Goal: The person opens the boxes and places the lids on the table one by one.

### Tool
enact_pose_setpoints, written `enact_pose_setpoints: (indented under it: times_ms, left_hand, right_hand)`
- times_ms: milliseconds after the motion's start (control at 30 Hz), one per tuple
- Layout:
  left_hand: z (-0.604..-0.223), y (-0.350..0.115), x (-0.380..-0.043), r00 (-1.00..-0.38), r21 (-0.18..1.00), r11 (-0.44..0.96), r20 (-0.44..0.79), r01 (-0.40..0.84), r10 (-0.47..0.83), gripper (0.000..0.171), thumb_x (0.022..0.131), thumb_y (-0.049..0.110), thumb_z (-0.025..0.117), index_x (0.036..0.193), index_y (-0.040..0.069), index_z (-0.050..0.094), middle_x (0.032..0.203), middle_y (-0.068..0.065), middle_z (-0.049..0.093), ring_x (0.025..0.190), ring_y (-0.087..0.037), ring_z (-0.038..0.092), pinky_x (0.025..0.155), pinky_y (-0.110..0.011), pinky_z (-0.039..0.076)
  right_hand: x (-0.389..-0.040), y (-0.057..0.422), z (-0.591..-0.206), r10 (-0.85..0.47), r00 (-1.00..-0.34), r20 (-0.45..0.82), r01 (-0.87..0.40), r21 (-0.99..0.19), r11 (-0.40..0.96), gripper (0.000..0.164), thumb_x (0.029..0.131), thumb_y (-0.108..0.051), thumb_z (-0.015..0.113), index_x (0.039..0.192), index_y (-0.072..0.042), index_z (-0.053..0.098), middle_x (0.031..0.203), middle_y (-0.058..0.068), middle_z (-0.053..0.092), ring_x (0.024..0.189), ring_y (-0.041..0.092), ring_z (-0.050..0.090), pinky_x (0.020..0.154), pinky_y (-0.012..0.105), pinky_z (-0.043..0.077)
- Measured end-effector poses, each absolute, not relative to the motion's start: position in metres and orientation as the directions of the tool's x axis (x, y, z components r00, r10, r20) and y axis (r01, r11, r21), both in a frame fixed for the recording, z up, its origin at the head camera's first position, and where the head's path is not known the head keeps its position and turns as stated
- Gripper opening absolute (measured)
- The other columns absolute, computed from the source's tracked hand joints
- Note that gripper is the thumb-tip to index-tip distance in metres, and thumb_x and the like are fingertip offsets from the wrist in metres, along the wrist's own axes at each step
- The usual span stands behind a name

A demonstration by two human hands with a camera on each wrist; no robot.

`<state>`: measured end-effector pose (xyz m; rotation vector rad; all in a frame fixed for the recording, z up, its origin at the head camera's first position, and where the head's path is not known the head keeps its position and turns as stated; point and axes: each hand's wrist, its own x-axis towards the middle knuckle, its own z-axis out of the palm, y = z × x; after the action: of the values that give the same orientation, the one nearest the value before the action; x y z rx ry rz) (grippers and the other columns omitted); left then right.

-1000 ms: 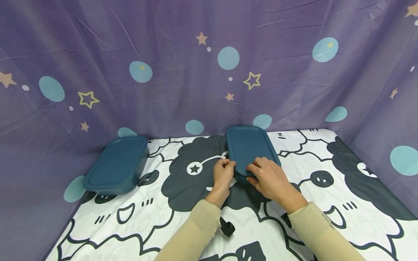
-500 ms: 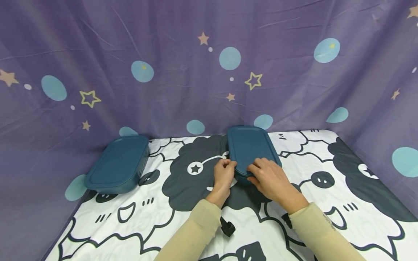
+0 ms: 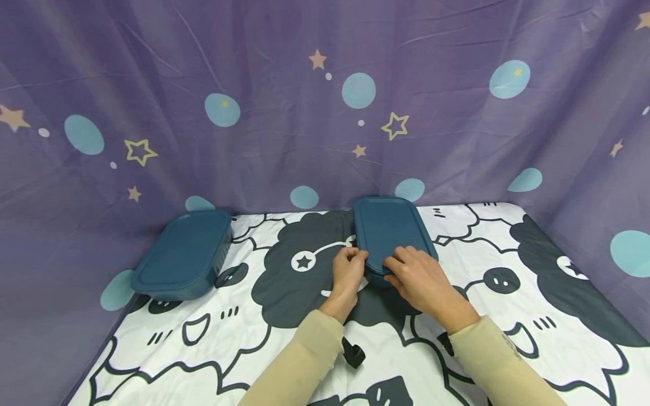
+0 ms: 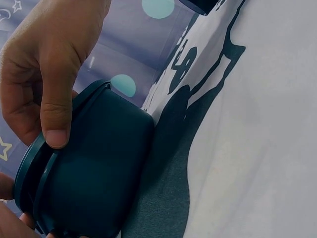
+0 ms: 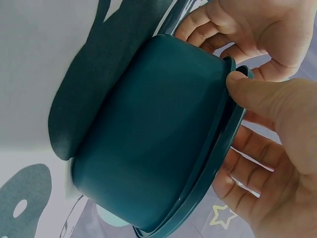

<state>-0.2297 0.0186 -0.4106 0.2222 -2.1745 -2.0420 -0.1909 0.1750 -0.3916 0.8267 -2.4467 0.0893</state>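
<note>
A dark blue-green food container point(image 5: 148, 129) stands on the patterned cloth, its lid point(image 3: 388, 231) on top. Along the near edge a dark gap shows between lid and body in both wrist views. At the near left corner my left hand point(image 3: 347, 279) pinches the lid's rim; its fingers point(image 5: 198, 32) lie partly behind the container. My right hand point(image 3: 418, 279) grips the near edge, with the thumb point(image 4: 55, 114) at the rim and the other fingers curled over the lid. What is inside the container stays hidden.
A second lidded blue container point(image 3: 185, 254) stands at the far left. Purple curtain point(image 3: 264, 113) hangs right behind both containers. White cloth point(image 3: 244, 338) with black cartoon sheep covers the table. Black wrist devices point(image 3: 354, 356) hang under my forearms.
Apart from a very slight shift of the head view, nothing visibly differs; both hands keep their places on the container.
</note>
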Motion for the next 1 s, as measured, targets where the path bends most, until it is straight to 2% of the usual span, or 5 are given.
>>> enact_pose_setpoints:
  times_ms: [333,700,1000]
  left_hand:
    - [-0.4117,0.0194,-0.2299,-0.977,0.998,0.067,0.014,0.0,-0.211,0.012,0.08,0.014,0.063,0.087,0.005,0.063,0.084,-0.004,0.056,0.08,-0.018,0.052,0.071,-0.029,0.043]
    - [-0.41,0.0189,-0.2305,-0.978,0.999,0.029,-0.017,-0.023,-0.206,0.016,0.09,0.017,0.055,0.089,0.004,0.064,0.088,-0.006,0.058,0.083,-0.021,0.052,0.072,-0.032,0.042]
    - [-0.4107,0.0169,-0.2299,-0.978,0.998,0.057,-0.009,-0.022,-0.209,0.017,0.092,0.013,0.051,0.094,0.002,0.064,0.092,-0.008,0.059,0.086,-0.022,0.052,0.073,-0.032,0.041]
  right_hand:
    - [-0.1916,0.175,-0.3929,-0.552,-0.627,0.55,-0.592,0.125,0.797,0.025,0.078,-0.023,0.08,0.096,-0.011,0.068,0.079,0.001,0.049,0.067,0.018,0.045,0.055,0.031,0.036]
    - [-0.191,0.1748,-0.3905,-0.561,-0.635,0.531,-0.577,0.157,0.802,0.022,0.079,-0.023,0.078,0.094,-0.012,0.066,0.081,0.002,0.051,0.07,0.021,0.047,0.057,0.033,0.038]
    - [-0.1891,0.1746,-0.3879,-0.561,-0.64,0.525,-0.563,0.175,0.807,0.02,0.08,-0.022,0.077,0.092,-0.012,0.065,0.082,0.003,0.051,0.071,0.022,0.048,0.057,0.033,0.038]
